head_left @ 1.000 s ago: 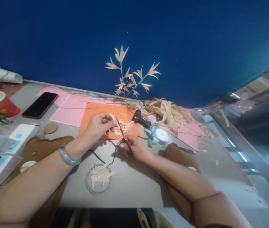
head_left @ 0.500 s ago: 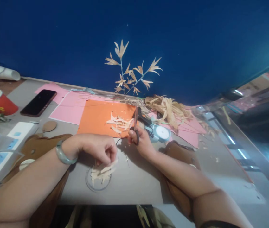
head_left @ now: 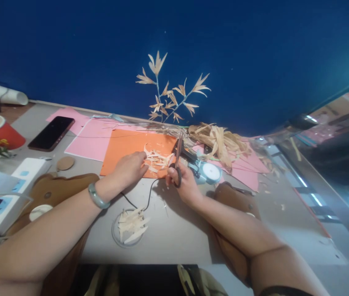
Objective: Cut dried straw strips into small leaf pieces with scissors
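My right hand holds scissors tips away, maybe for safety; my left hand meets strips, can't tell if gripping.

Left forearm and right forearm extended forward, left hand turned palm down, thumb and fingers parted, right hand curled

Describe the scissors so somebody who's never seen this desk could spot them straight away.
Look below the blue wall for the orange sheet on the desk. By its right edge, the right hand holds the scissors, blades pointing away from the person. Slim blades set them apart from the bulky light-blue device to their right.
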{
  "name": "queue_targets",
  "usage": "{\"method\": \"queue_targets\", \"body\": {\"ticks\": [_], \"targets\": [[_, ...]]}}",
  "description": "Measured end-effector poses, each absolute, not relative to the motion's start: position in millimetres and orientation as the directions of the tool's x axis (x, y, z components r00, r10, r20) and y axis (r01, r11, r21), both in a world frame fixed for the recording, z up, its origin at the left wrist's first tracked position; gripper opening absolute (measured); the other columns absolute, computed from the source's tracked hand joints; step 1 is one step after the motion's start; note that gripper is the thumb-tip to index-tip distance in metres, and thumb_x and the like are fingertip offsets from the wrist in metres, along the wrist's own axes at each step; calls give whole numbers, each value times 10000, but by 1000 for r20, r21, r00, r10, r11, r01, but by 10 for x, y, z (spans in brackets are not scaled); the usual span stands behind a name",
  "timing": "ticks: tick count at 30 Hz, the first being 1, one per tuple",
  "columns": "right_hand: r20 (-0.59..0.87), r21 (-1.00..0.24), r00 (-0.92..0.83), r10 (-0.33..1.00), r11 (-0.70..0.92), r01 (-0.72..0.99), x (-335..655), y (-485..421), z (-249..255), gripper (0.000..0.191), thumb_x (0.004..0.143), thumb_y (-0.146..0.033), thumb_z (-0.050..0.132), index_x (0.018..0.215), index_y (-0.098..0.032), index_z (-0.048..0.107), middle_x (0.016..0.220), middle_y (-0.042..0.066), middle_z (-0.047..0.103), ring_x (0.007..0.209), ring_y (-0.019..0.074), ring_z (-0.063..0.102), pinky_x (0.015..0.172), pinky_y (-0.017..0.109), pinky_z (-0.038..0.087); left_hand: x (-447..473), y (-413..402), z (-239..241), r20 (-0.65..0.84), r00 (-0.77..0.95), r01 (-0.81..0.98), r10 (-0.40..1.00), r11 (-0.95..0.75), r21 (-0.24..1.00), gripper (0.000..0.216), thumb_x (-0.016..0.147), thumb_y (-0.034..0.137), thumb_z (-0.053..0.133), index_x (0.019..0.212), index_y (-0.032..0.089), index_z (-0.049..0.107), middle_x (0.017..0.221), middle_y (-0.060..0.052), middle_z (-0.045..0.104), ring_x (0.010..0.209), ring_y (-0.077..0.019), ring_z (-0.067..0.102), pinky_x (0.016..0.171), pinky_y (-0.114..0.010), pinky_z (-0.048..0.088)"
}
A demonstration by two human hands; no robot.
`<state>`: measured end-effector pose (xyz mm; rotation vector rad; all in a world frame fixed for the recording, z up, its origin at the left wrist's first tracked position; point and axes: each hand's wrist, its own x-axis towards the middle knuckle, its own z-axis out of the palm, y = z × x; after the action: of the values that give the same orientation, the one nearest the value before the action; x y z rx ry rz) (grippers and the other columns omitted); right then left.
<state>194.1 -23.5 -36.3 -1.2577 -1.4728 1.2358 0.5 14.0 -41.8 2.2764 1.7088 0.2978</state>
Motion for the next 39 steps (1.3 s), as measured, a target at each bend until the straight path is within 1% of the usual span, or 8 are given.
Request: {"method": "queue_targets", "body": {"ticks": [4, 8, 13, 16, 20, 26, 35, 39], "targets": [[-4, -980, -161, 987, 28, 197, 1938, -237, -353, 357, 842, -512, 560, 692, -202, 466, 496, -35, 559, 461, 94, 432, 503, 236, 345, 33, 138, -444, -21, 292, 914, 956, -273, 300, 242, 863, 276, 392, 877, 168, 609, 873, -102, 672, 756, -233, 613, 610, -318, 380], [6, -976, -151, 989, 38, 214, 1932, -244, -333, 363, 841, -519, 556, 684, -204, 469, 497, -34, 553, 468, 100, 439, 506, 240, 354, 52, 163, -469, -28, 300, 896, 954, -271, 351, 240, 858, 236, 391, 813, 177, 620, 825, -94, 679, 739, -221, 610, 603, -308, 373], [22, -976, -109, 994, 45, 214, 1925, -238, -325, 322, 826, -473, 596, 691, -210, 467, 532, -32, 556, 489, 113, 460, 507, 250, 373, 3, 187, -404, 14, 262, 824, 965, -231, 518, 150, 777, 209, 492, 721, 196, 630, 692, -36, 654, 647, -181, 576, 552, -276, 347], [25, -986, -55, 998, 34, 160, 1921, -225, -337, 315, 781, -452, 656, 715, -211, 465, 564, -38, 545, 516, 116, 480, 520, 254, 396, -56, 169, -280, 73, 332, 658, 940, -286, 696, 97, 744, 199, 543, 726, 188, 637, 581, 20, 587, 555, -131, 524, 535, -243, 360], [1, -996, -19, 1000, 3, 85, 1908, -212, -353, 313, 747, -442, 688, 766, -206, 483, 629, -33, 564, 547, 107, 491, 543, 249, 422, -91, 150, -180, 273, 351, 427, 896, -413, 805, 96, 761, 223, 604, 742, 161, 674, 701, -5, 640, 620, -111, 552, 572, -221, 404], [-79, -992, -193, 978, -96, -82, 1923, -174, -384, 289, 712, -406, 706, 709, -187, 518, 550, -37, 537, 474, 88, 424, 466, 230, 348, -65, 100, -187, 471, 439, 301, 765, -619, 726, 119, 835, 230, 596, 814, 186, 705, 782, -31, 641, 703, -112, 563, 649, -227, 434], [-176, -965, -254, 951, -218, -148, 1924, -151, -350, 347, 561, -362, 791, 667, -180, 515, 552, -53, 471, 486, 82, 386, 466, 228, 305, -37, 16, -163, 493, 467, 339, 734, -664, 667, 160, 877, 257, 556, 860, 199, 704, 828, -41, 622, 735, -116, 568, 678, -230, 452], [-158, -956, -287, 945, -219, -194, 1933, -156, -345, 287, 606, -361, 764, 653, -176, 549, 570, -33, 510, 496, 89, 411, 479, 232, 324, -30, 12, -172, 516, 462, 321, 722, -678, 661, 159, 879, 255, 557, 870, 198, 705, 840, -44, 621, 753, -117, 573, 686, -228, 457]]}}
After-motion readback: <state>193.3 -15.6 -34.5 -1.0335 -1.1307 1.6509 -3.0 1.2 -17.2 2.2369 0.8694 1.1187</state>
